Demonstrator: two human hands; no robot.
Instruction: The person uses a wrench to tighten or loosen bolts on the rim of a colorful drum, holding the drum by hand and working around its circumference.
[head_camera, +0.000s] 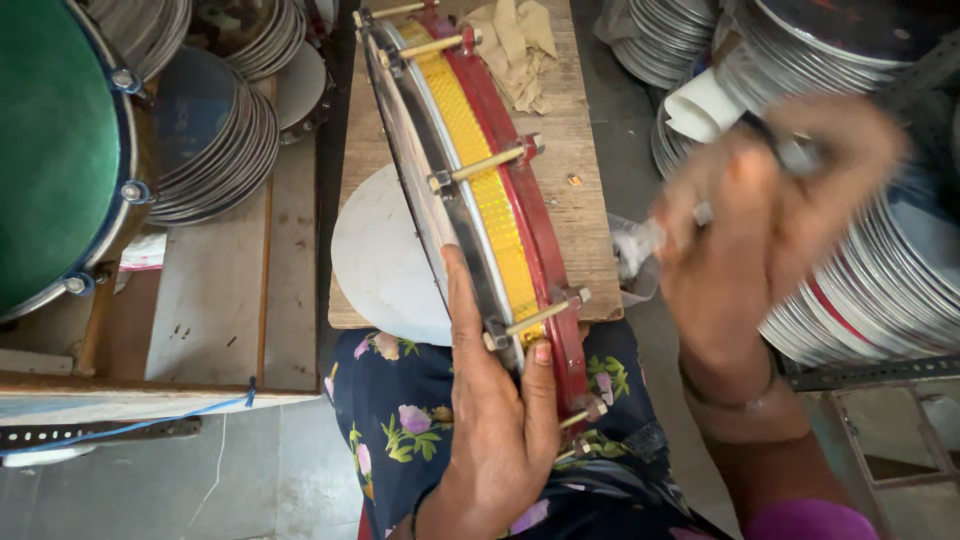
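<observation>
A frame drum with a red rim, a yellow reflective band and brass tension rods stands on edge, its lower end resting on my lap. My left hand grips the drum's near rim, thumb along the skin side and fingers over the metal hoop. My right hand is raised to the right of the drum and blurred by motion. It is closed on a small metal tool whose tip points toward the drum. A round white drum skin lies on the wooden board beneath.
A large green-headed drum stands at the left. Stacks of metal hoops and drum frames fill the back left, and more such stacks rise at the right. A crumpled tan cloth lies on the board's far end.
</observation>
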